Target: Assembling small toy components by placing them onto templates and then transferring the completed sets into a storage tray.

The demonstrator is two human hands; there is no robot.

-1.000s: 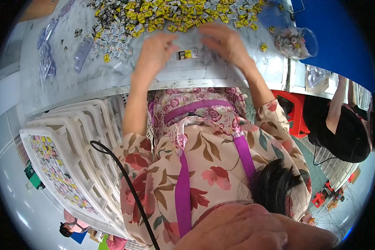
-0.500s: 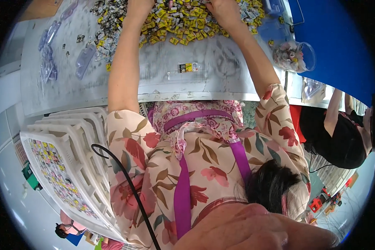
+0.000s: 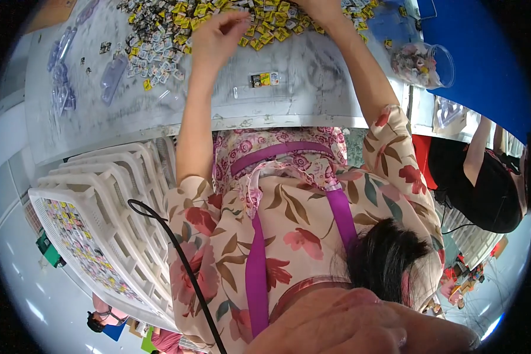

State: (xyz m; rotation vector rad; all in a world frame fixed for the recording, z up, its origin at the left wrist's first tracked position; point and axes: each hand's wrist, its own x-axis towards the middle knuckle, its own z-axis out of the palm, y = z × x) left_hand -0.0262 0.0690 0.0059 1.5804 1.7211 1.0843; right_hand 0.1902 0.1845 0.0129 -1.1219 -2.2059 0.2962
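A big heap of small yellow and white packets (image 3: 171,32) lies at the far side of the grey table (image 3: 312,100). My left hand (image 3: 217,36) hovers at the heap's near edge, fingers bunched in a pinch on small packets. My right hand (image 3: 320,8) reaches into the heap at the top rim of the picture and is mostly cut off. One lone yellow and black packet (image 3: 264,79) rests on the table between my forearms, apart from both hands.
Clear plastic blister shells (image 3: 62,79) lie at the table's left. A clear jar of small pieces (image 3: 423,64) stands at the right by a blue board (image 3: 484,65). Stacked white crates (image 3: 106,200) holding packets stand at my left. Another person in black (image 3: 484,180) is at the right.
Both hands left the lone packet near the table's front and reached far into the heap. My left hand has since drawn slightly back with its fingers pinched.
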